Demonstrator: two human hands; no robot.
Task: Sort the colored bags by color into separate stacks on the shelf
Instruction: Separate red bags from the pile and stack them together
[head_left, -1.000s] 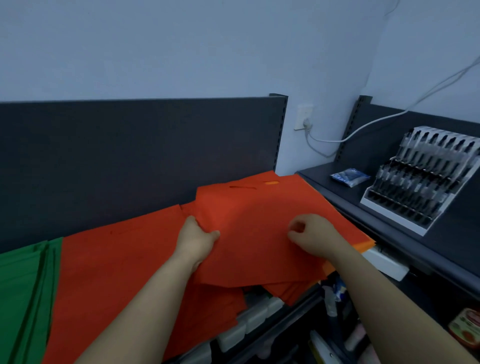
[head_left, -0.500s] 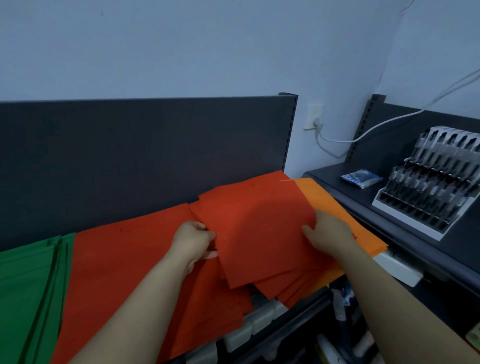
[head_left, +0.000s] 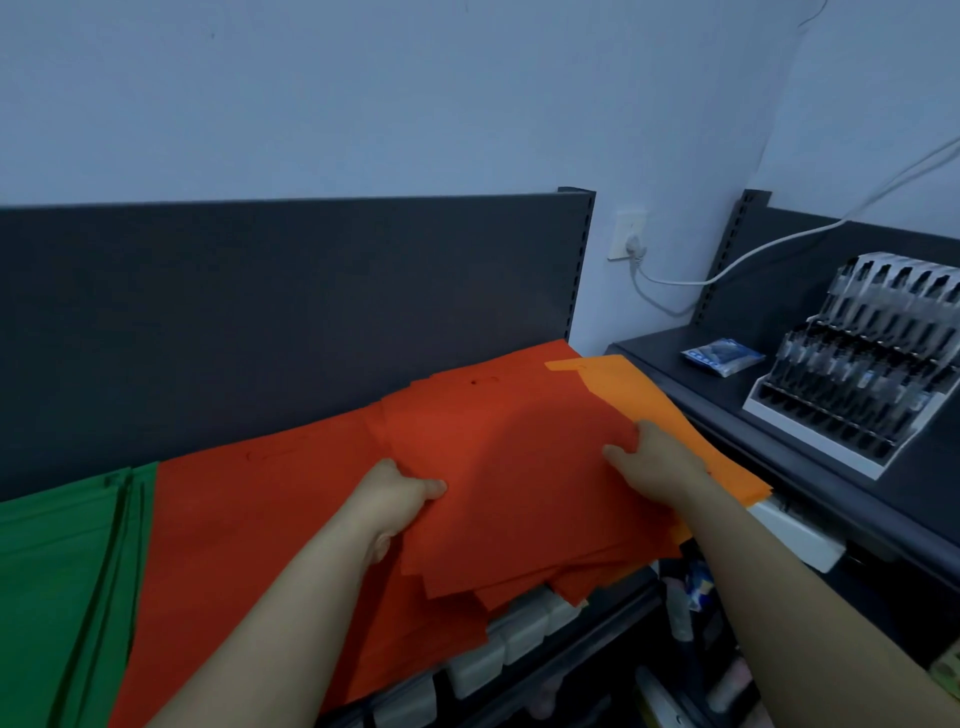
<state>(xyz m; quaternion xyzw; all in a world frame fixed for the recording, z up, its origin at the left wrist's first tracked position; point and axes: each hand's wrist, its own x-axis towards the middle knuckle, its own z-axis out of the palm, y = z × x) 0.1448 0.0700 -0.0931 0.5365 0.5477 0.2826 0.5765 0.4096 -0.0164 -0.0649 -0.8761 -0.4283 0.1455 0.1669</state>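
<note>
A loose pile of red bags (head_left: 519, 467) lies on the shelf in front of me, fanned out over its front edge. My left hand (head_left: 397, 501) pinches the left edge of the top red bags, thumb on top. My right hand (head_left: 657, 462) grips their right edge. Under them at the right an orange bag (head_left: 639, 395) shows. A flat red stack (head_left: 249, 519) lies to the left, and a green stack (head_left: 57, 571) at the far left.
A dark back panel (head_left: 285, 301) rises behind the shelf. To the right a second dark shelf (head_left: 810, 467) carries a tiered pen display rack (head_left: 857, 358) and a small blue packet (head_left: 722, 356). White price-tag holders (head_left: 498, 644) line the shelf front; goods sit below.
Both hands have slid the top red bags leftward, and more of the orange bag underneath shows at the right. My view has shifted a little to the left.
</note>
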